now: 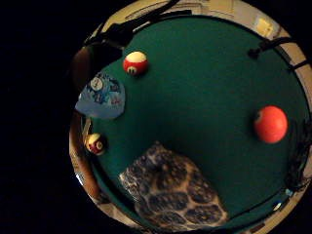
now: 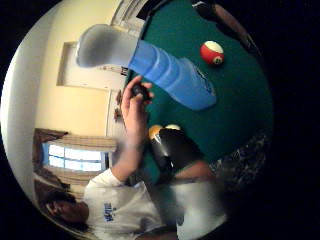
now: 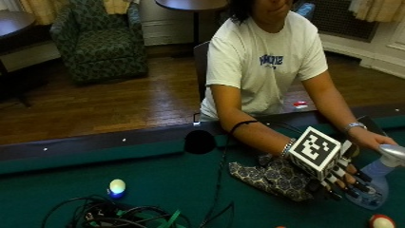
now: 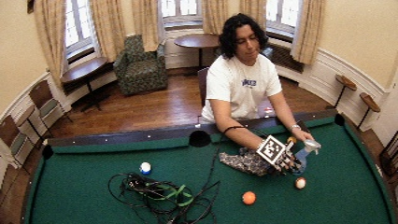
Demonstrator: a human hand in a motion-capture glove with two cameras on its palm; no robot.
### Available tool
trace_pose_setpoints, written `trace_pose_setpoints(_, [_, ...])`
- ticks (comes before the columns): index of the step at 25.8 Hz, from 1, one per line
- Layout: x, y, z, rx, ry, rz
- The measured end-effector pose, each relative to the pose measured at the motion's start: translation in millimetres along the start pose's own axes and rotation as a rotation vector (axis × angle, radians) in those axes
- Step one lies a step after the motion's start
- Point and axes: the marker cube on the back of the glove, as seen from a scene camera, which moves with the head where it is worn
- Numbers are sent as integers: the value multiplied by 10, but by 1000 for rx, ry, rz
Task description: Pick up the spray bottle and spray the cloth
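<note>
A clear blue spray bottle [image 3: 374, 185] with a grey head stands on the green felt, just beside the patterned dark cloth [image 3: 269, 176]. My gloved right hand [image 3: 336, 179] hovers between them, over the cloth's near edge. Its fingers point down, spread and fairly straight, and hold nothing. The person's bare left hand [image 3: 370, 140] rests on the bottle's head. In the thumb side palm view the bottle [image 2: 170, 75] stands apart from my palm, with the bare hand [image 2: 132, 107] by its neck. The little finger side palm view shows the cloth [image 1: 170, 190] and the bottle's base [image 1: 101, 96].
A red-striped ball [image 3: 381, 222] lies close to the bottle and an orange ball [image 4: 249, 198] further out on the pool table [image 4: 93, 186]. A tangle of cables [image 3: 114, 213] and a pale ball [image 3: 116, 186] lie to the left. A corner pocket [image 3: 200, 141] sits at the rail.
</note>
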Motion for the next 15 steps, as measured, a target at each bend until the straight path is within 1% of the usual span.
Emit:
trace_pose_setpoints(8, [-190, 440, -376, 20, 183, -154])
trace_pose_setpoints(15, [-578, 796, -600, -46, 231, -308])
